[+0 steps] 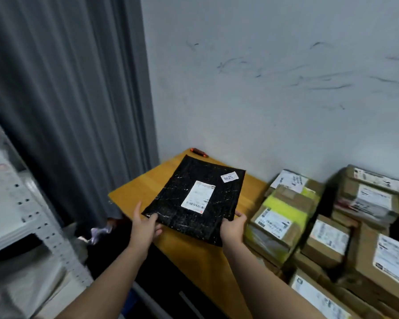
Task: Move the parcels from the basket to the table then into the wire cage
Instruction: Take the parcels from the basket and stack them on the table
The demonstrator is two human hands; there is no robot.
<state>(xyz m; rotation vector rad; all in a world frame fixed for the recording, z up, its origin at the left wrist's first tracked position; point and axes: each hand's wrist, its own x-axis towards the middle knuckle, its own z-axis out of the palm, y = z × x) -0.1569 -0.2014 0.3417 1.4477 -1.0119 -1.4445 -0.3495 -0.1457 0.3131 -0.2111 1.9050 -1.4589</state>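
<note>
A flat black plastic parcel (194,196) with a white shipping label and a small numbered sticker lies over the wooden table (134,194). My left hand (145,229) grips its near left corner, thumb on top. My right hand (233,229) grips its near right corner. Whether the parcel rests on the tabletop or hovers just above it I cannot tell. Neither the basket nor the wire cage is in view.
Several cardboard parcels (327,236) with labels, one yellow-green, are stacked on the table's right side. A small red and black object (199,151) lies at the table's far corner by the wall. A grey curtain (67,100) hangs left; a white metal shelf (21,203) stands far left.
</note>
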